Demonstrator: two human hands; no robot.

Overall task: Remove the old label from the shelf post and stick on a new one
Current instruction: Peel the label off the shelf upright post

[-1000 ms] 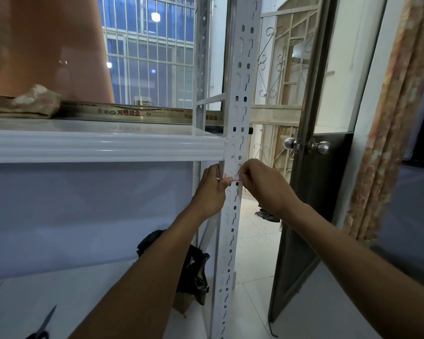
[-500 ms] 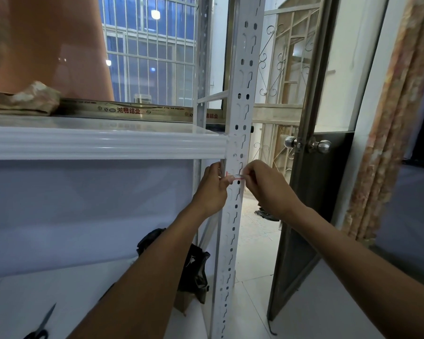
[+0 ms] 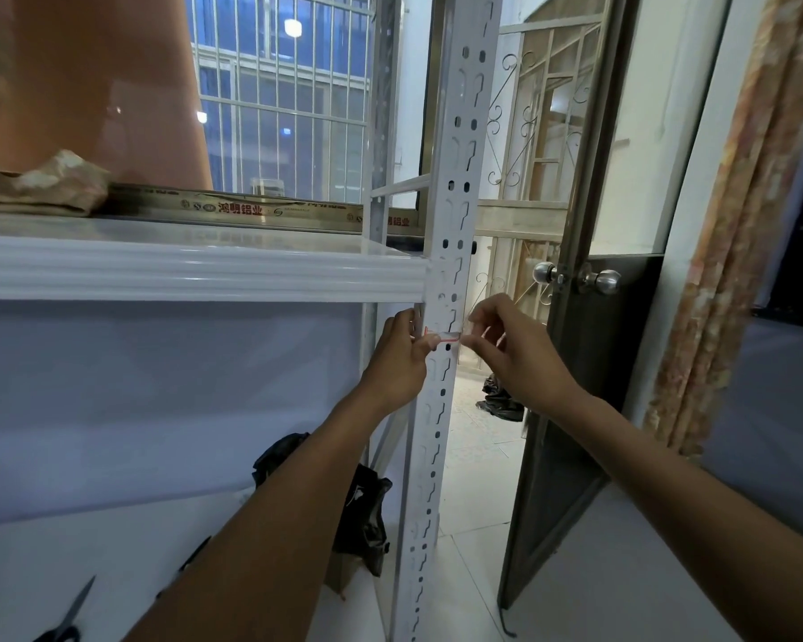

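Observation:
A white slotted shelf post (image 3: 455, 187) runs top to bottom through the middle of the view. A small white label with a red border (image 3: 442, 335) lies across the post just under the shelf board. My left hand (image 3: 397, 359) pinches the label's left end at the post's left edge. My right hand (image 3: 513, 349) pinches its right end at the post's right edge. The label's ends are hidden under my fingertips, so I cannot tell whether it is stuck down.
A white shelf board (image 3: 195, 271) meets the post at the left. Scissors (image 3: 68, 618) lie on the lower shelf at bottom left. A black bag (image 3: 362, 516) sits behind the post. A dark door with a round knob (image 3: 601, 281) stands ajar at the right.
Both hands stay on the label at the same spot on the post. The fingers of my right hand have shifted slightly at the label's end.

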